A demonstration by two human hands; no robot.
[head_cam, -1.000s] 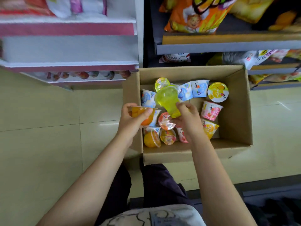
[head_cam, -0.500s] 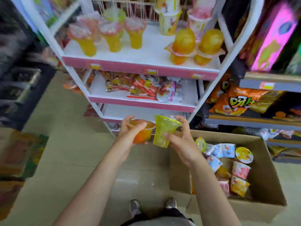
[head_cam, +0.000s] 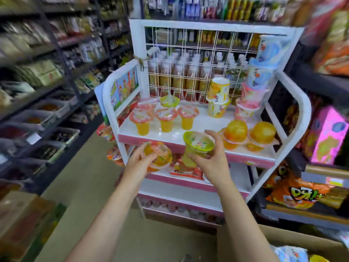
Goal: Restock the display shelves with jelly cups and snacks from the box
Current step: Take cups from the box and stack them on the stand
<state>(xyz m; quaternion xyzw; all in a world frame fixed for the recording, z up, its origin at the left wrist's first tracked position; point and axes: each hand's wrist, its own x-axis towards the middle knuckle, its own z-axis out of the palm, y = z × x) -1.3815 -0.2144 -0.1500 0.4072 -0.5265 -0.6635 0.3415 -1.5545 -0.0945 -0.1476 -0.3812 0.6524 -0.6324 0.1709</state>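
My left hand (head_cam: 138, 163) grips an orange jelly cup (head_cam: 160, 155) with a pink-red lid, held tilted just below the front edge of the top shelf (head_cam: 198, 123) of the white and pink display rack. My right hand (head_cam: 209, 163) holds a green jelly cup (head_cam: 197, 146) upright by its lower part, level with that shelf's front edge. Several orange jelly cups (head_cam: 166, 118) stand on the shelf behind, and two round orange jellies (head_cam: 247, 135) lie to the right. The cardboard box (head_cam: 283, 241) is at the bottom right, only partly in view.
Stacked yellow tubs (head_cam: 219, 99) and pink and blue tubs (head_cam: 258, 80) stand at the shelf's back right against a wire grid. Snack packets lie on the lower shelf (head_cam: 187, 171). Dark store shelving runs along the left; snack bags (head_cam: 294, 190) fill the right.
My view and both hands have risen from the box on the floor up to the rack's top shelf. Each hand has carried its jelly cup up with it.
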